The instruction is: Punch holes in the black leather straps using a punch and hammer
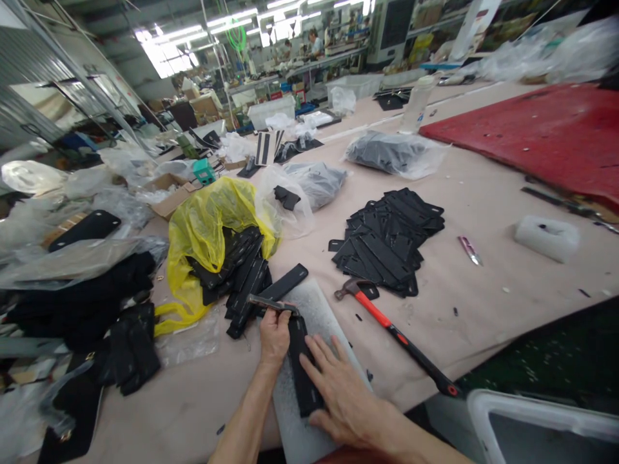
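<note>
In the head view, a black strip (304, 374) lies lengthwise on a pale grey board (314, 299). My right hand (336, 380) is spread over the strip's right side, fingers extended and pressing it flat. At the strip's far end, my left hand (274, 335) pinches a narrow, bar-shaped metal tool (271, 303); its exact kind is unclear. Just beyond the tool, more black strips (249, 280) spill out of a yellow plastic bag (217, 200). A claw hammer (394, 332) with a red and black handle lies right of the board.
A heap of black pieces (387, 241) sits past the hammer. Small thread snips (470, 250) and a roll of clear wrap (546, 237) lie at right, near a red sheet (532, 132). Filled plastic bags (394, 153) stand farther back. A white bin (541, 419) is at lower right.
</note>
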The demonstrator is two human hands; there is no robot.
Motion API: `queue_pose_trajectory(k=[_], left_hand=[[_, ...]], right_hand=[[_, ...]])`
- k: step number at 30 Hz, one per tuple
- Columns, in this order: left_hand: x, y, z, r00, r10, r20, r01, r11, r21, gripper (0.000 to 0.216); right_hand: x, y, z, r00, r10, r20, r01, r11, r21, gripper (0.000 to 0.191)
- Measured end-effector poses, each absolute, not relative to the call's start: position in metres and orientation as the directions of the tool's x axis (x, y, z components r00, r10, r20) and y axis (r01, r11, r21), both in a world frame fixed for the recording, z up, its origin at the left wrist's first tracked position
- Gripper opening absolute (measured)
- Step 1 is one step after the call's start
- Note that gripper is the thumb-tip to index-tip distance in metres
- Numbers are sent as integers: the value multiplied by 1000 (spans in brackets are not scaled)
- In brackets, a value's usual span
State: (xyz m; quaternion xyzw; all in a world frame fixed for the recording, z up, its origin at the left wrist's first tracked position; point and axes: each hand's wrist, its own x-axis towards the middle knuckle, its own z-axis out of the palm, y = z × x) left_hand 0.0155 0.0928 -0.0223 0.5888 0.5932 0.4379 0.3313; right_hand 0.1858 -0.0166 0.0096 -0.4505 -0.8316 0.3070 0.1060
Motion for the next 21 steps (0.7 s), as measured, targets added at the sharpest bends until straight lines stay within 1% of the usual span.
queue_pose_trajectory(k=[2,6,11,16,21], left_hand=[[16,93,-20,-78,989,122,408,-80,910,23],[13,86,-14,-70,985,156,430,-112,896,25],[2,77,-11,-25,979,202,477,-166,863,24],[2,77,-16,21,980,200,518,-182,836,25],[2,77,-23,-2,972,234,541,-195,818,24]], right_hand=[[196,-14,13,-595,798,-101,661,414,-626,88],[196,-13,11,-564,821,-89,665,388,-638,82],[194,-5,13,-569,820,-59,655,409,-635,83],[199,4,15,-603,797,-39,628,444,-639,83],[198,4,14,-600,799,-51,622,425,-658,83]])
